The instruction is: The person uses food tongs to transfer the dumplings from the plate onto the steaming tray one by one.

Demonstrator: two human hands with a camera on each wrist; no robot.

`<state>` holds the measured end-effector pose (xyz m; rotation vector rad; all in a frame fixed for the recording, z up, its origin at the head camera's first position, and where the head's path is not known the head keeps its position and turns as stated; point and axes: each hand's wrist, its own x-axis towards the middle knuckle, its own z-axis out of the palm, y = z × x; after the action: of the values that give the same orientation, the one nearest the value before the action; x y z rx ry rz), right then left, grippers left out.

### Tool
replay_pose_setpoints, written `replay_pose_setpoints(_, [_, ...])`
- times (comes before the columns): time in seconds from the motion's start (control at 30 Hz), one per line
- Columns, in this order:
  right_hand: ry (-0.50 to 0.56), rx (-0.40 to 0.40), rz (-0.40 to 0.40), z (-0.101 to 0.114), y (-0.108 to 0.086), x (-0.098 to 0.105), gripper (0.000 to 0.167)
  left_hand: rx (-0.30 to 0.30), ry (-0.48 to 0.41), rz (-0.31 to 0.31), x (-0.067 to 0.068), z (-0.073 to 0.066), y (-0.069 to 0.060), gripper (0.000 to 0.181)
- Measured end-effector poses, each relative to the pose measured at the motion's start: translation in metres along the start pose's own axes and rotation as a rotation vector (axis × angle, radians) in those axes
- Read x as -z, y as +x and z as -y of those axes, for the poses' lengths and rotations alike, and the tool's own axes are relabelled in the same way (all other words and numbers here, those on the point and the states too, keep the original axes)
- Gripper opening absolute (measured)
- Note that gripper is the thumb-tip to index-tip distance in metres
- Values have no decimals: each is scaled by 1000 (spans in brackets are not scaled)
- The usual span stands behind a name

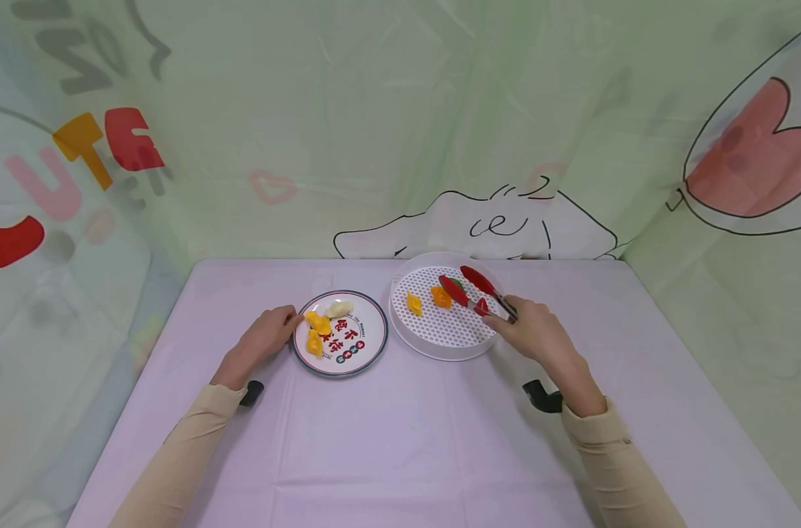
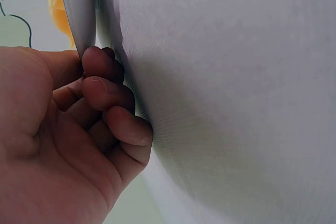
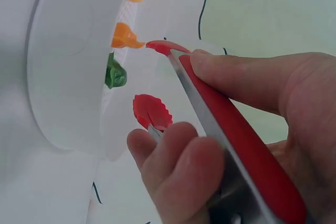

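My left hand (image 1: 265, 339) pinches the left rim of a white plate (image 1: 372, 326) with a dark border, thumb above and fingers below. On the plate lie two yellow dumplings (image 1: 317, 323) and a whitish dumpling (image 1: 339, 309). My right hand (image 1: 535, 330) grips tongs (image 3: 231, 135) with red tips and a red handle. The tongs' tips stand spread apart over a white round steamer tray (image 1: 440, 350) with a perforated floor. In that tray are a yellow dumpling (image 1: 414, 303), an orange dumpling (image 1: 441, 297) and a green dumpling (image 3: 116, 72), partly hidden by the tongs in the head view.
The table (image 1: 374, 440) has a pale lilac cloth. The steamer tray stands right of the plate, near the table's back edge. A printed, light green curtain (image 1: 374, 110) hangs behind and at both sides. Dark wrist mounts (image 1: 542, 397) sit below both wrists.
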<state>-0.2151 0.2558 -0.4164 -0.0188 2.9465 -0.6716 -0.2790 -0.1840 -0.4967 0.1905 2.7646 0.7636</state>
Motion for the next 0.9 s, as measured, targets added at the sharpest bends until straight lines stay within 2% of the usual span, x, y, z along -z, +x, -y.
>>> replay_pose_setpoints(0.17, [28,-3,-12,8,-5,2,78,-4,2,-4,-1,1,0,27])
replay_pose_setpoints(0.43, [47,62,-46,20,-9,-1,82,-7,8,-5,0,1,0,28])
replay_pose_setpoints(0.73, [33,65,-9,37,-11,-8,88,3,2,-2,-1,0,2,27])
replay_pose_setpoints(0.9, [31,106,0,45,-12,-13,85,-2,1,-5,-2,2,2,27])
